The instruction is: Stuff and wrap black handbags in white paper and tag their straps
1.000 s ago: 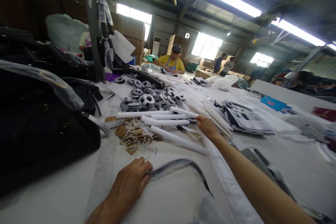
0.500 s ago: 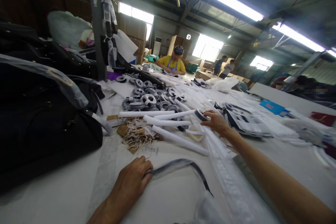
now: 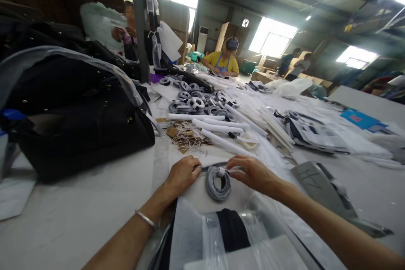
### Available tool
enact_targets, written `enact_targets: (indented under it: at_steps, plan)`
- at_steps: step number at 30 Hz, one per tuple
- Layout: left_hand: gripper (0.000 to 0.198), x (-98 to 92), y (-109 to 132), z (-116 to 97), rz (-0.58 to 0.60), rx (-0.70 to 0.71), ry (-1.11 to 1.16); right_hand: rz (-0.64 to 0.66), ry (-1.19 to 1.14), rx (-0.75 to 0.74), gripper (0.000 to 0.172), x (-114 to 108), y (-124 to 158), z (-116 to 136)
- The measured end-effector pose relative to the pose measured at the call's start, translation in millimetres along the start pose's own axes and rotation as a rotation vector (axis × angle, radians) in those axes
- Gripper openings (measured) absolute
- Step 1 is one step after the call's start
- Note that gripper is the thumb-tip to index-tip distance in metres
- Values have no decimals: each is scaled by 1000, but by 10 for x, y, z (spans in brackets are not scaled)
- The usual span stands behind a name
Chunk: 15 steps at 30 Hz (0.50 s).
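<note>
A coiled grey strap [image 3: 218,184] with a white band lies on the white table between my hands. My left hand [image 3: 184,174] is closed on one end of a dark strap [image 3: 209,167] that stretches behind the coil. At the strap's other end, my right hand [image 3: 248,172] has its fingers partly bent beside the coil; whether it grips anything is hard to make out. Closest to me, a plastic-wrapped item with a black band [image 3: 232,230] lies below the coil.
A large black bag [image 3: 85,130] stands at left. Behind my hands are white foam tubes [image 3: 218,125], tags with strings [image 3: 188,135] and many coiled straps [image 3: 196,103]. Wrapped parts [image 3: 311,133] lie at right. A person in yellow [image 3: 221,62] sits across the table.
My right hand has come back toward me, near my left hand, and a coil now lies between them. The view has turned left and down, showing the wrapped item and more of the black bag.
</note>
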State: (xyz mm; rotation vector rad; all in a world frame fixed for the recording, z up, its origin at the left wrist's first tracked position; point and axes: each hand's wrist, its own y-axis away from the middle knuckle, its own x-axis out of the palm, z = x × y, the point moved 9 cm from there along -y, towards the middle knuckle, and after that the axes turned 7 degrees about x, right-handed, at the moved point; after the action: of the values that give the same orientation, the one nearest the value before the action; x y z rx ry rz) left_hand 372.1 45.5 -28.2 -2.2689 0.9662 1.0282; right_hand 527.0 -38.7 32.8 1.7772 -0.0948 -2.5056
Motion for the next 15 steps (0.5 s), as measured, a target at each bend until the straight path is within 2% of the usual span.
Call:
enact_targets:
  at_steps: [2,5,7,10,12,13,15]
  plan:
    - [20,-5,-2,-2,-1,7,2,-11,6,93,18,0,-89,-3]
    - [22,-15,-11,13,-11,15,14,59,122,141,27,227,-190,97]
    - [23,-17,-19,26,-12,25,30,90,154,89,25,409,-221,242]
    - [26,-14,-30,45,4,32,69,111,139,-117,24,610,-213,563]
    - [26,-19,-36,58,16,30,97,108,122,-231,24,669,-215,733]
    - [26,-25,-39,65,20,28,108,94,113,-248,24,674,-241,773]
    - [27,-41,-43,76,26,33,128,27,102,-192,23,631,-346,753]
